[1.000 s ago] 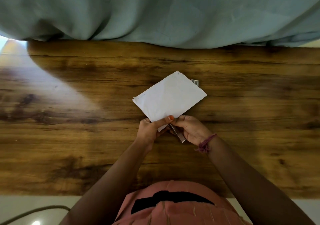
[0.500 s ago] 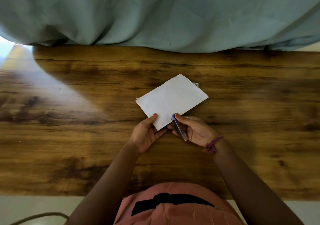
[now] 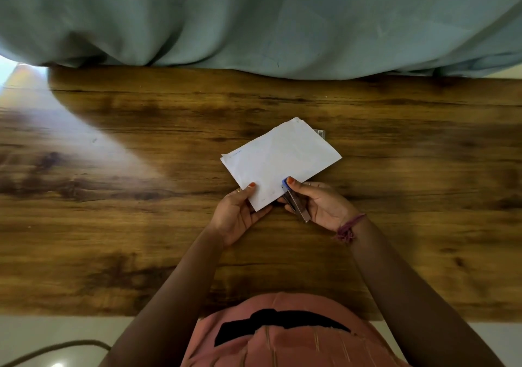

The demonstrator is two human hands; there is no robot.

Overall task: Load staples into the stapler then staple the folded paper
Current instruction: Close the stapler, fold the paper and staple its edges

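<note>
The folded paper (image 3: pixel 281 160) is held a little above the wooden tabletop (image 3: pixel 113 225), tilted so its long edge runs diagonally, and everything else sits relative to it. At its near corner the left hand (image 3: pixel 236 215) grips it, thumb on top and the other fingers curled beneath, which keeps the layers together and the sheet steady for the tool. On the paper's near long edge, just to the right of that corner, the right hand (image 3: pixel 319 205) holds the small stapler (image 3: pixel 293 200). Its blue-tipped nose reaches over the paper's edge, and the thumb presses down on that tip while the remaining fingers wrap under the body. This looks like a squeeze to drive a staple, though whether the stapler has fully closed I cannot tell.

Beyond the paper's far right corner, a small silvery piece (image 3: pixel 321 133) peeks out on the tabletop, perhaps a staple strip; it is too small to be sure. Further beyond the paper hangs a grey-green cloth (image 3: pixel 254 19).
</note>
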